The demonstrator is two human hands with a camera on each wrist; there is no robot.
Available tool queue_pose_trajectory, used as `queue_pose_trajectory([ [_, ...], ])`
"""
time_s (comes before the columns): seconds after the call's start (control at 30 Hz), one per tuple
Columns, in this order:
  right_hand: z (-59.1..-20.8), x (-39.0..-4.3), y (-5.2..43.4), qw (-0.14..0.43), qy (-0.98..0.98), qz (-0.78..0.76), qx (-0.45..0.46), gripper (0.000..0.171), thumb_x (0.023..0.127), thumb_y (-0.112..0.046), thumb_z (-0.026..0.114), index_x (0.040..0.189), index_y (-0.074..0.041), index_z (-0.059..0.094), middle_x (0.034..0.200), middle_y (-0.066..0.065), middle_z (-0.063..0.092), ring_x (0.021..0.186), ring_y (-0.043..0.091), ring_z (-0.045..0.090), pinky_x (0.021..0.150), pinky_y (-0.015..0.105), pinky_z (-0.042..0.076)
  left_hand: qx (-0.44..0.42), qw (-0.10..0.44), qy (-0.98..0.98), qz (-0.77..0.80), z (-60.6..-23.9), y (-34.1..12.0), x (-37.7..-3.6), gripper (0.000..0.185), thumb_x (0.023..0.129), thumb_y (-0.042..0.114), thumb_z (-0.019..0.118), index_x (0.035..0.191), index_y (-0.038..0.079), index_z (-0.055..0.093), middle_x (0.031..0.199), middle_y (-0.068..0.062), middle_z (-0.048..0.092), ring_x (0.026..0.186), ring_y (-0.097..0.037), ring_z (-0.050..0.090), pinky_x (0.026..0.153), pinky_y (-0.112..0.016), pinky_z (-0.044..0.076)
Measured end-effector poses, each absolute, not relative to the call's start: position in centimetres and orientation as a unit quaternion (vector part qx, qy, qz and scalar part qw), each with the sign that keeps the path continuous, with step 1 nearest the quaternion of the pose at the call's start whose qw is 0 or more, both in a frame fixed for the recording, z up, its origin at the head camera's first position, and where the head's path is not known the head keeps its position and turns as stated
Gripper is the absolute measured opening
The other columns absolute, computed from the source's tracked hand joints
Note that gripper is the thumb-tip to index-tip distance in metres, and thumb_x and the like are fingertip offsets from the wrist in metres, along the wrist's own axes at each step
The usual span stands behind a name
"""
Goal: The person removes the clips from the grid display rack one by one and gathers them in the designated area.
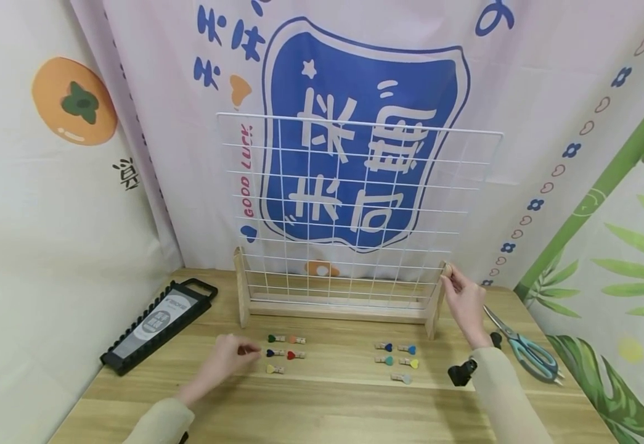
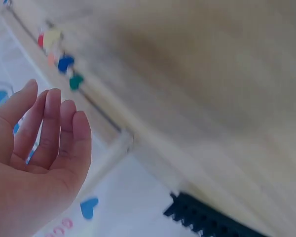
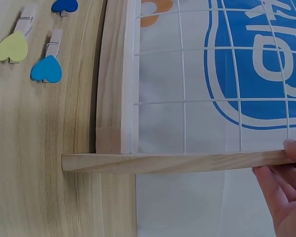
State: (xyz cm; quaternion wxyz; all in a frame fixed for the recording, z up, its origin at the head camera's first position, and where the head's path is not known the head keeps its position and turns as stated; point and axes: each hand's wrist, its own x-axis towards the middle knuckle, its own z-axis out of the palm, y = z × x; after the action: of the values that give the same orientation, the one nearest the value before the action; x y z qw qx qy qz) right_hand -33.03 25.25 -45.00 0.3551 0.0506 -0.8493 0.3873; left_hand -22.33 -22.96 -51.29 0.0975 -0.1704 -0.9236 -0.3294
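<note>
The right hand (image 1: 464, 300), right of centre, pinches the top of the right wooden post (image 1: 436, 302) of the wire grid stand (image 1: 355, 203); the left hand (image 1: 227, 356), lower left, hangs with relaxed fingers beside the heart clips (image 1: 285, 354) and holds nothing; I judge the stand is being steadied, and next a clip must be pinched; the left wrist view is blurred, the right hand cut off at the frame edge

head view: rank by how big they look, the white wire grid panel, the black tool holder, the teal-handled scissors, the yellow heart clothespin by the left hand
1. white wire grid panel
2. black tool holder
3. teal-handled scissors
4. yellow heart clothespin
</note>
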Motion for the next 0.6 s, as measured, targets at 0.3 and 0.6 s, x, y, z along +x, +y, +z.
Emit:
queue_pose_trajectory([
  [0.3, -44.7, -33.1, 26.1, 0.326, -0.873, 0.356, 0.066, 0.035, 0.095, -0.007, 0.065, 0.126, 0.008, 0.061, 0.111, 0.031, 0.068, 0.092, 0.044, 0.072, 0.076, 0.045, 0.057, -0.121, 0.177, -0.930, -0.298, -48.8, -25.5, -23.8, 0.003, 0.084, 0.009, 0.076, 0.085, 0.006, 0.078, 0.077, -0.005, 0.077, 0.062, -0.002, 0.060, 0.056, -0.016, 0.050],
  [0.6, -44.3, -33.0, 26.9, 0.294, -0.890, 0.338, 0.084, 0.035, 0.095, -0.007, 0.063, 0.128, 0.005, 0.061, 0.114, 0.029, 0.069, 0.093, 0.045, 0.072, 0.076, 0.049, 0.060, -0.083, 0.193, -0.938, -0.275, -47.1, -28.0, -25.1, 0.014, 0.091, 0.013, 0.071, 0.097, 0.002, 0.077, 0.086, -0.011, 0.077, 0.073, -0.020, 0.070, 0.063, -0.030, 0.055],
])
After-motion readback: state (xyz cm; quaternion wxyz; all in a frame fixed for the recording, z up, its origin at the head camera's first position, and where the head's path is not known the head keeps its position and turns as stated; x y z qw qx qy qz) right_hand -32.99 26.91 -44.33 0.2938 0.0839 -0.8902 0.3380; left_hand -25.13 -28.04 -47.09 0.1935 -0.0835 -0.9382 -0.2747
